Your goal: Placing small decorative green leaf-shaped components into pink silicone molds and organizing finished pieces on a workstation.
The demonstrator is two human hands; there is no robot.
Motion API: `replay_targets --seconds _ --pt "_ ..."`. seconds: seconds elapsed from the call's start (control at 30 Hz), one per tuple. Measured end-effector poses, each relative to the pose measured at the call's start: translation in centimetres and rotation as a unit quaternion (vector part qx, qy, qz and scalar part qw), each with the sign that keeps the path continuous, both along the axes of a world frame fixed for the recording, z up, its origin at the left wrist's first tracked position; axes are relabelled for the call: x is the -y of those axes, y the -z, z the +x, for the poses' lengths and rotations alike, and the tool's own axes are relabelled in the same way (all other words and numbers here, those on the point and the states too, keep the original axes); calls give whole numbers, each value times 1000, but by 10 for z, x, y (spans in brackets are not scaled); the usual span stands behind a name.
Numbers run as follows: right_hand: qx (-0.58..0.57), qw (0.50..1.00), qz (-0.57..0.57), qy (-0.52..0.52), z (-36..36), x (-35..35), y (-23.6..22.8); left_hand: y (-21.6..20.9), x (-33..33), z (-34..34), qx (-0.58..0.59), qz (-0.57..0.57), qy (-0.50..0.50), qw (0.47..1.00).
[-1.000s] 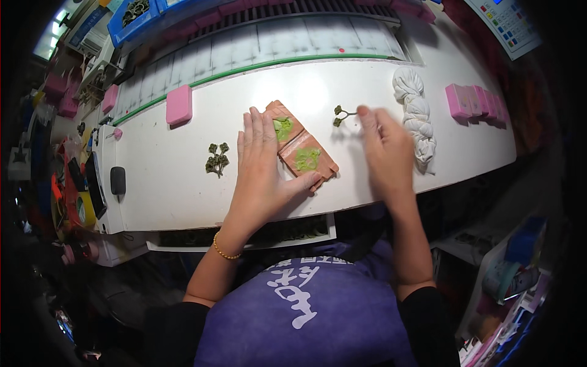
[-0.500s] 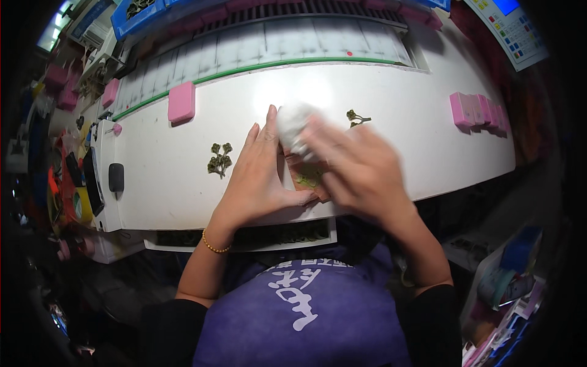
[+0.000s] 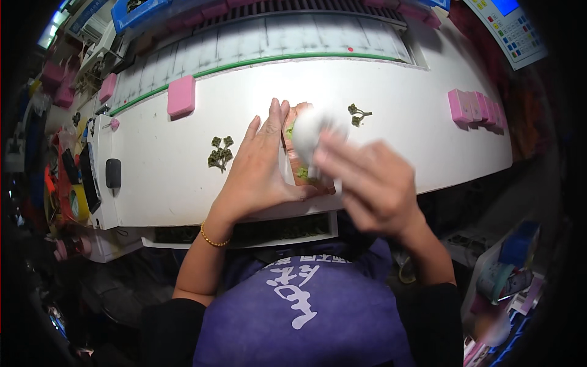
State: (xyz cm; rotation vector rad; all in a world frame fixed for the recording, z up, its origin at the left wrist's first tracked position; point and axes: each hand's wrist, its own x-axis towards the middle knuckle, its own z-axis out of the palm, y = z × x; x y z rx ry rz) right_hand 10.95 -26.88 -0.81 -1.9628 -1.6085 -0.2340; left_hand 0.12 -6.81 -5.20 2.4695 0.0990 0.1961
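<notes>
A narrow reddish-brown slab (image 3: 299, 151) with bright green patches lies on the white table, partly hidden by my right hand. My left hand (image 3: 260, 159) rests along its left side, fingers stretched out and thumb apart at the near end. Blurred by motion, my right hand (image 3: 370, 183) grips a soft-looking white wad (image 3: 312, 137) over the slab's right side; whether it is cloth or cotton I cannot tell. Dark green branching pieces lie to either side: a bigger cluster (image 3: 220, 154) left of my left hand and a smaller sprig (image 3: 358, 114) beyond my right.
One pink block (image 3: 181, 98) stands at the back left of the table, and a row of several pink blocks (image 3: 474, 109) at the right. Behind runs a pale lined panel with a green edge (image 3: 263, 64). An open drawer (image 3: 244, 237) sits under the front edge.
My right hand has moved right and toward me with the white wad, uncovering more of the slab's left part. My left hand stays almost in place.
</notes>
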Motion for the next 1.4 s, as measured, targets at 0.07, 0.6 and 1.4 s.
replay_targets --seconds 0.07,0.6,1.4 --pt "-2 998 -47 -32 -9 16 0 1 -1 0 3 10 10 1000" --pt "-361 930 62 38 -13 -1 46 0 22 -10 107 -496 -31 861" --pt "-110 976 18 186 66 5 54 -15 24 -13 81 146 -127 978"
